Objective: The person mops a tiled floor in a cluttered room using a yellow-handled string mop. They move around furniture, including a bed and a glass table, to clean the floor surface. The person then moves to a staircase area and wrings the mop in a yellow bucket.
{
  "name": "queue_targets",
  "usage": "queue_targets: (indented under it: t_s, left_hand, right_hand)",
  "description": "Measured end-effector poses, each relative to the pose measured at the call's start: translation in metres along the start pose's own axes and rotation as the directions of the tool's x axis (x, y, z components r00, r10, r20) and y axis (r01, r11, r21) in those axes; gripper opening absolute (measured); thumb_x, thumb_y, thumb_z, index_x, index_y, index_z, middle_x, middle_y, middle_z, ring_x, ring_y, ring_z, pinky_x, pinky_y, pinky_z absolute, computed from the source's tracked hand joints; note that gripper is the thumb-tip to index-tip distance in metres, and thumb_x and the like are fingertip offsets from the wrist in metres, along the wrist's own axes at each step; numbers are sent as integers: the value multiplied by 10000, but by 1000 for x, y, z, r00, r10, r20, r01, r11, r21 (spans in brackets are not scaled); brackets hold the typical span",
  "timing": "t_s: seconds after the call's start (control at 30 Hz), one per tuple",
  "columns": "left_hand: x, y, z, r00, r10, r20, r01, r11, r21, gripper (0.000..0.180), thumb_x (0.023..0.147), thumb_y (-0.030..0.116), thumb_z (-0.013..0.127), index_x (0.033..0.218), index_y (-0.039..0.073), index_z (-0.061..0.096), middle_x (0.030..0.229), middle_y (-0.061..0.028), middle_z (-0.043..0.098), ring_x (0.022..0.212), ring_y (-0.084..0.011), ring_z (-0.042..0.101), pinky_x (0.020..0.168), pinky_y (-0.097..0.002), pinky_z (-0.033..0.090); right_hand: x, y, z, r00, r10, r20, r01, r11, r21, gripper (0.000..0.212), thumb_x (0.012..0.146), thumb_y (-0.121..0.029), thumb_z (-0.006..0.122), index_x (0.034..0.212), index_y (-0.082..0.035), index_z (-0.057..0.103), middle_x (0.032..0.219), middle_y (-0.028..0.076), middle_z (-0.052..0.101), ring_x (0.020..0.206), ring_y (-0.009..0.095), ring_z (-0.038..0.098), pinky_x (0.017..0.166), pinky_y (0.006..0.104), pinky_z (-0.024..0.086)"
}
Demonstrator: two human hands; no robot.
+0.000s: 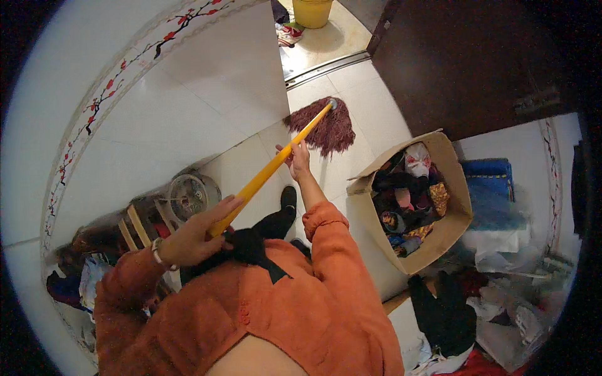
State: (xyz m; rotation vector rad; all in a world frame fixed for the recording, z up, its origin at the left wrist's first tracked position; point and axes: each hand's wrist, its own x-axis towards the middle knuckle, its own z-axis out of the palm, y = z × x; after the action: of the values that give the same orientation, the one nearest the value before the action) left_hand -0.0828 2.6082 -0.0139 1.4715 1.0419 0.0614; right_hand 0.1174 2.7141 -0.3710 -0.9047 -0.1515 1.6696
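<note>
A mop with a yellow handle [258, 180] slants away from my body, its dark reddish strands [323, 128] spread over the pale floor tiles near the doorway. My left hand [197, 233], with a light band on the wrist, is closed around the handle's near end at waist height. Farther down the shaft, my right hand [297, 160] grips it with fingers curled around. Orange sleeves cover both arms, the right one bunched below the elbow. One dark shoe [288, 197] shows beneath the handle.
An open cardboard box [451, 230] of clothes and bags stands to the right, with jeans [489, 182] and plastic bags behind it. A dark door [470, 69] borders the doorway; a yellow bucket [312, 12] sits beyond the threshold. At left, a cluttered rack [135, 222] lines the tiled wall.
</note>
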Motion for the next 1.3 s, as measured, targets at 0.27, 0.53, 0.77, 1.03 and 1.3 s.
queue_targets:
  t_s: [0.27, 0.53, 0.77, 1.03, 1.3]
  left_hand:
    - [104, 28, -41, 989, 151, 7, -149, 984, -102, 779, 737, -83, 515, 1409, 162, 205, 1431, -205, 193, 1147, -196, 433, 887, -289, 437]
    - [175, 51, -70, 991, 130, -33, -125, 984, 125, 788, 725, -73, 498, 1410, 165, 191, 1408, -280, 175, 1192, -330, 415, 941, -323, 399]
    - [230, 112, -102, 989, -140, -57, 151, 943, 296, 683, 758, 18, 525, 1377, 164, 277, 1292, -297, 301, 1047, -438, 466, 872, -356, 423]
    - [270, 160, -69, 818, -437, -373, 554, 773, 309, 779, 706, 5, 561, 1390, 149, 217, 835, -185, 555, 707, -386, 552, 622, -430, 456]
    - [268, 141, -33, 727, -475, -496, 664, 669, 334, 768, 691, 55, 622, 1371, 156, 279, 770, -131, 539, 619, -325, 558, 535, -414, 460]
  right_hand:
    - [81, -73, 22, 988, 17, -154, -38, 991, -130, 396, 891, -130, 463, 1182, -84, 199, 1043, 158, 412, 809, 341, 614, 658, 406, 562]
    - [163, -121, 12, 985, 44, -166, -71, 985, -159, 175, 812, -27, 476, 922, 26, 350, 815, 142, 491, 765, 339, 627, 657, 406, 576]
    - [265, -168, -21, 916, 269, -299, -232, 960, 155, 132, 776, 4, 546, 857, 49, 452, 731, 131, 529, 612, 256, 582, 635, 375, 575]
    - [313, -189, -64, 797, 521, -305, -476, 853, 214, 102, 821, -51, 514, 770, -55, 426, 561, 50, 437, 465, 187, 452, 468, 329, 451]
    - [315, -183, -67, 762, 548, -345, -554, 828, 91, 107, 808, -42, 496, 739, -66, 417, 522, 24, 388, 423, 145, 401, 417, 297, 411]
